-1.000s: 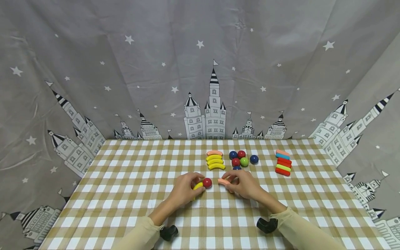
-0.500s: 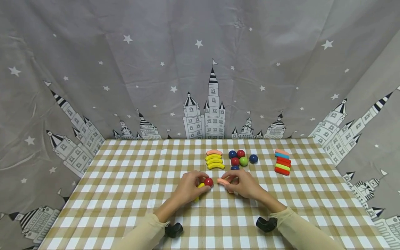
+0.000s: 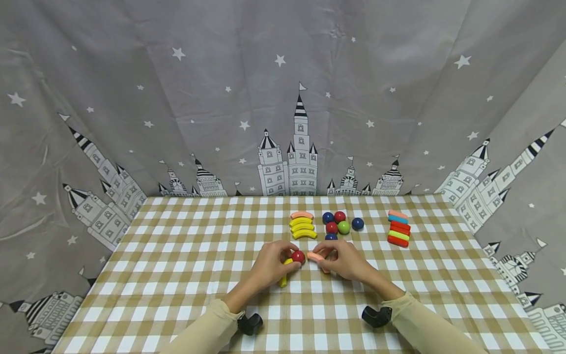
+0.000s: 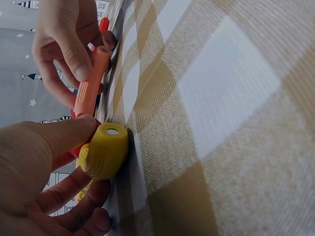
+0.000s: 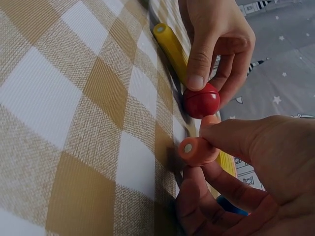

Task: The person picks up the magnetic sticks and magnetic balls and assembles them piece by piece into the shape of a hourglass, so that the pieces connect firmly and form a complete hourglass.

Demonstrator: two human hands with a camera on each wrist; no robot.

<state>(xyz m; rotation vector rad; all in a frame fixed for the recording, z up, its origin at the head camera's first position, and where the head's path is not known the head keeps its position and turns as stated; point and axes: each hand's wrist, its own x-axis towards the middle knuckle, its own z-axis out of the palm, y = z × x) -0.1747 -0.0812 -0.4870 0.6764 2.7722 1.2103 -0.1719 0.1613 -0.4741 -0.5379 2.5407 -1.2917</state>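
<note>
**Red ball in the left hand, orange bar in the right, nearly meeting**

The cloth (image 3: 177, 268) runs a long way past the left hand (image 3: 270, 263) to its left edge, and the far edge meets the curtain (image 3: 199, 29). Decent stretch on the right too. Both hands are close together around the middle.

Left hand pinches a red ball (image 5: 202, 103), with a yellow bar (image 4: 109, 152) up against it, running back towards the person. Right hand (image 3: 347, 261) pinches an orange bar (image 4: 93, 86), its tip just beside the ball.

Stuff in the way: right beyond the fingers there's a row of curved bars (image 3: 302, 227), one orange and three yellow, and next to it a bunch of balls (image 3: 331, 227) in red, blue and green. One blue one is partly behind the right hand. Further right sits a row of coloured sticks (image 3: 400, 227).

Texture-wise, the balls are round and shiny, the orange bar has lengthwise grooves, and both held bars have a silvery disc on the end. Cloth is woven, brown-and-white check. Curtain's grey and creased, with stars and castles.
</note>
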